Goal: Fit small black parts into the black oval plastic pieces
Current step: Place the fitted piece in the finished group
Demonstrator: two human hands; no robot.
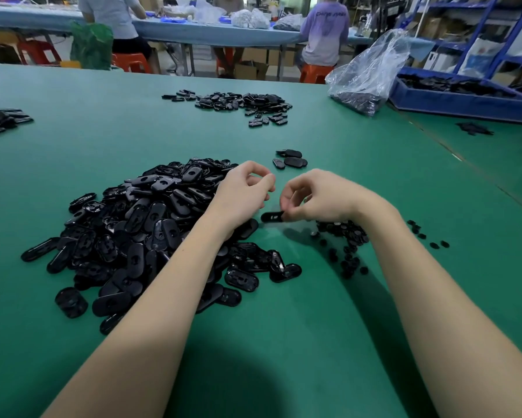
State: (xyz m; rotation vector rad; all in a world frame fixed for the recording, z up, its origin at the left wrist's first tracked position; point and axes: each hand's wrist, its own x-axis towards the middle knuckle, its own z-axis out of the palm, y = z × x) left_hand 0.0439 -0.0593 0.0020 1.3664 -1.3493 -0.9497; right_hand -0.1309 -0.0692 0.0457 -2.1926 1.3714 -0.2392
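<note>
A big heap of black oval plastic pieces (151,230) lies on the green table, left of centre. A smaller scatter of small black parts (345,239) lies under my right wrist. My right hand (317,196) pinches one black oval piece (272,217) by its end, just above the table. My left hand (244,188) hovers over the heap's right edge with fingers loosely curled; I see nothing held in it. Three oval pieces (291,159) lie apart just beyond my hands.
A second pile of oval pieces (241,102) lies farther back, another at the left edge (0,120). A clear plastic bag (365,76) and a blue bin (465,99) of black parts stand at the right. People sit at a far table (193,28).
</note>
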